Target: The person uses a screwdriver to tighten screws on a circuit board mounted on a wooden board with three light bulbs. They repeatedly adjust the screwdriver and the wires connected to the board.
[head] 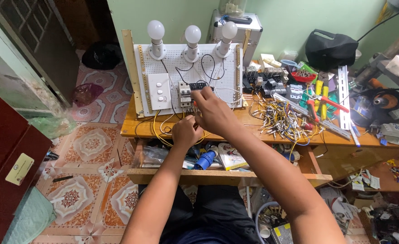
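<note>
Right hand [214, 112] at circuit breaker [185, 94] on white pegboard [188, 74], grip state unclear. Left hand [186, 131] closed over yellow wires [160, 132] near workbench [240, 124] front edge.

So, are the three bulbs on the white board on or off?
Off. The three bulbs look plain matte white, with no glow and no light cast on the white board around them.

Head view, steeply down, over workbench [235, 129]
</note>
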